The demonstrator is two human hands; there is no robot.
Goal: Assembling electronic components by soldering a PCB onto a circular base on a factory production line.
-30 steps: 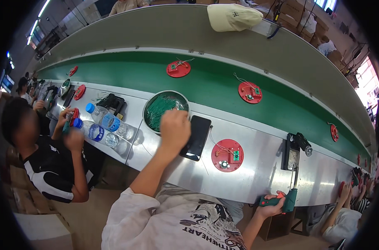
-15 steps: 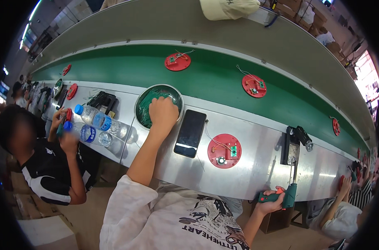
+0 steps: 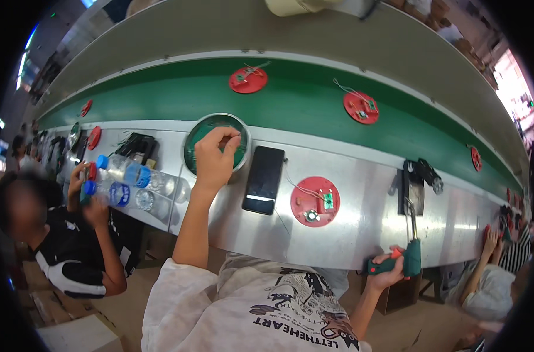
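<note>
Over a round metal bowl [image 3: 249, 146] filled with thin green pieces, my left hand [image 3: 216, 157] is raised with thumb and fingers pinched together; whatever lies between the fingertips is too small to make out. My right hand [image 3: 390, 271] grips the handle of a green soldering gun [image 3: 412, 258] with a red trigger, at the table's front edge. Its metal tip points away from me, toward a black holder [image 3: 412, 193]. Between my hands a round red plastic cover [image 3: 305, 196] lies flat, bearing a small green circuit board [image 3: 328, 201] and loose thin wires.
A black phone [image 3: 263, 179] lies right of the bowl. Plastic water bottles [image 3: 135, 173] lie to the left, beside a co-worker [image 3: 82, 252]. More red covers [image 3: 248, 80] with wires rest on the green strip [image 3: 302, 94] behind the metal table. Another person [image 3: 490, 287] sits at far right.
My left hand has come up out of the bowl, its fingers now pinched above it. My right hand still grips the soldering gun. The whole view has shifted slightly.
</note>
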